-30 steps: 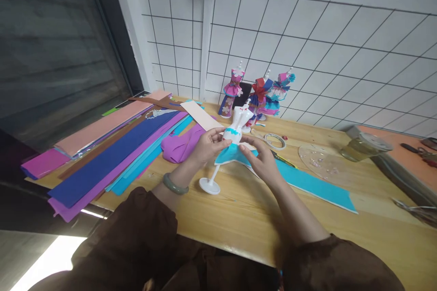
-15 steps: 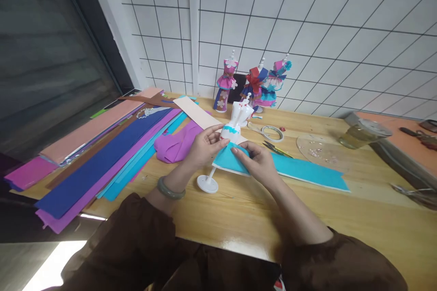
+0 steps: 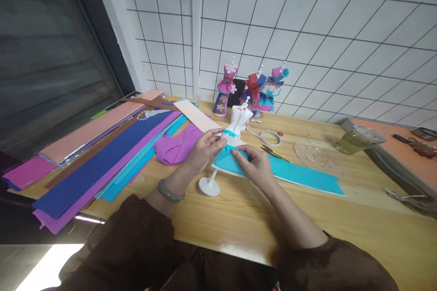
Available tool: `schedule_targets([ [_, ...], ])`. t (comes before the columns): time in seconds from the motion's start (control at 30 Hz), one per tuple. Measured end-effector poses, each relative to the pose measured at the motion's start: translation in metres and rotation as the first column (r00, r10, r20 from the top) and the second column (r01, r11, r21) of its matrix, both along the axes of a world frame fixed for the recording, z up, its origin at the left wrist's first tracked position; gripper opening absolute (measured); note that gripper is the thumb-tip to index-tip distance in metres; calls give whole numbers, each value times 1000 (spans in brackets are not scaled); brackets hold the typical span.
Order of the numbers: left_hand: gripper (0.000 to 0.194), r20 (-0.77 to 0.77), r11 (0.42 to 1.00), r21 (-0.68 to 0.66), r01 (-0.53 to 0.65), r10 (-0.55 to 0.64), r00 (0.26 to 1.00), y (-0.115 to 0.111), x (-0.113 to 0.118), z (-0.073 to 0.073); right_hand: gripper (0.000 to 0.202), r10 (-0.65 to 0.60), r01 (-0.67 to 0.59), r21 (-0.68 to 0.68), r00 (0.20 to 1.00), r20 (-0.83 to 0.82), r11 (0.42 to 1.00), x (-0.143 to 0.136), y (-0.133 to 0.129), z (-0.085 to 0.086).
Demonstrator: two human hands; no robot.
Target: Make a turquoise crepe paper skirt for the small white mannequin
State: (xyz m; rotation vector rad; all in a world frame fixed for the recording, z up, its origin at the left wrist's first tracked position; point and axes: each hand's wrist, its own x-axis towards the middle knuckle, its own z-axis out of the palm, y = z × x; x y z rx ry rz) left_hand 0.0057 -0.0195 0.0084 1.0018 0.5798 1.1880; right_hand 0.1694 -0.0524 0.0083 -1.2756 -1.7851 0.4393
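Spreading beneath the fingers (image 3: 240, 158), a wooden table (image 3: 218, 232) runs back to a white gridded wall (image 3: 273, 11). The right hand (image 3: 255, 163) pinches a blue strip (image 3: 307, 176); whether the left hand (image 3: 206, 148) pinches anything, I cannot tell. Just beyond their fingertips a white mannequin (image 3: 241, 119) partly hides dressed mannequins (image 3: 226, 87) farther off; coloured sheets (image 3: 102, 163) lie left of them, a tape roll (image 3: 271, 144) right.

behind the wooden table (image 3: 201, 218) rises a white wall (image 3: 273, 22) ruled with a dark grid, a white vertical strip (image 3: 196, 32) running down it. at left stands a dark, streaked panel (image 3: 44, 32). a glaring patch of light (image 3: 48, 268) shows at lower left; the table gleams along its near edge.
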Motion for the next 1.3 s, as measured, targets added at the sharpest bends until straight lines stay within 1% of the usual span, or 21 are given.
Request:
schedule_targets([
  [0.13,59,-51,994,101,-36,42,998,2,1,-3,32,-9,9,1,1000,17,1000,0,0,-1],
  [0.2,60,-67,991,128,-43,52,996,3,2,-5,33,-15,15,8,1000,8,1000,0,1,-1],
  [0.47,61,-91,985,167,-41,57,994,6,1,-10,33,-50,49,-10,999,-20,999,-1,-2,2],
  [0.7,58,-75,981,192,-27,42,996,6,0,-10,28,1,0,37,1000,-10,999,-1,-3,3],
  [0.8,57,-80,978,207,-28,45,996,6,0,-9,27,3,-3,52,1000,-6,999,-1,-4,2],
  [0.9,56,-83,976,213,-44,63,995,5,1,-8,26,-6,6,66,1000,1,998,-1,-4,2],
  [1.1,54,-95,958,262,-115,144,985,4,2,-4,25,-36,35,110,999,6,993,-2,-6,2],
  [1.3,54,-80,956,272,-111,137,987,3,4,-3,24,24,-24,123,1000,1,992,-5,-8,3],
])
